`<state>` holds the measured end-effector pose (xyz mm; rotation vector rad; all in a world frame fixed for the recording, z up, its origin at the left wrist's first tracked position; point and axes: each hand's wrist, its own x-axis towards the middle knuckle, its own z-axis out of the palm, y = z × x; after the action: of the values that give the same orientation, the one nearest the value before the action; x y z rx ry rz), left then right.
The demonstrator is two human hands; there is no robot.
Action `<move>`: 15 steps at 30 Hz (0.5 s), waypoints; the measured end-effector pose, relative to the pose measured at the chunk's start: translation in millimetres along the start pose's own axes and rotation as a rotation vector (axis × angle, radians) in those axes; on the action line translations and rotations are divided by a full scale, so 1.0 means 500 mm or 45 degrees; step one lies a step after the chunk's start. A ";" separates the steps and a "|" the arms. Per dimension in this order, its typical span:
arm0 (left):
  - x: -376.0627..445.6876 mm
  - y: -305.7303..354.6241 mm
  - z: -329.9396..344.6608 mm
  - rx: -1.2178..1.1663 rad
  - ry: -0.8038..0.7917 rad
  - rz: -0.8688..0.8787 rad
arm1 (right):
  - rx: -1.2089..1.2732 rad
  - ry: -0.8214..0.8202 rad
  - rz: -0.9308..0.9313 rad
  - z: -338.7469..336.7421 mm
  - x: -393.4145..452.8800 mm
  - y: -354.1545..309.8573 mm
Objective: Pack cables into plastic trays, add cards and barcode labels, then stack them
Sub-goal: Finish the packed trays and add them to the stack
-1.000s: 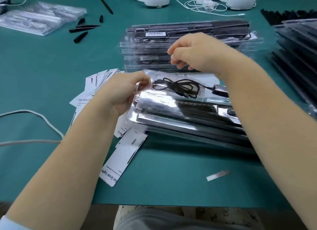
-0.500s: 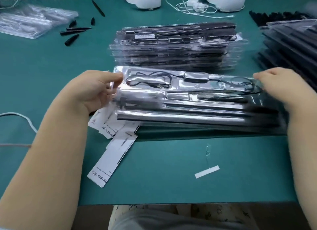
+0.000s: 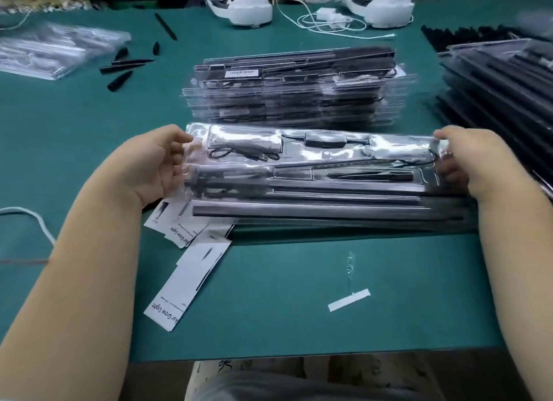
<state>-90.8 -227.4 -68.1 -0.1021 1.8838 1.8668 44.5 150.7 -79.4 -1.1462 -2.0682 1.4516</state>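
A long clear plastic tray with a coiled black cable, an adapter and black rods in its pockets lies tilted across the table's middle. My left hand grips its left end, thumb on top and fingers underneath. My right hand grips its right end the same way. Behind it stands a stack of packed trays; the top one bears a white barcode label. White printed cards lie fanned out under and in front of the tray's left end.
More dark trays are piled at the right edge. Empty clear trays lie far left, with black spikes beside them. A white paper strip lies near the front edge. White headsets and cords sit at the back.
My right hand went from above the stack to the tray's right end and took hold of it. The tray now sits level between both hands, lifted toward the stack.
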 end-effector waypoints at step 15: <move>-0.002 0.002 -0.008 -0.108 -0.117 0.090 | 0.202 -0.022 0.026 0.003 0.001 0.002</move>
<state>-91.3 -231.6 -67.0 0.0225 1.7688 1.9644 43.3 150.4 -81.1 -1.0982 -1.9182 1.6088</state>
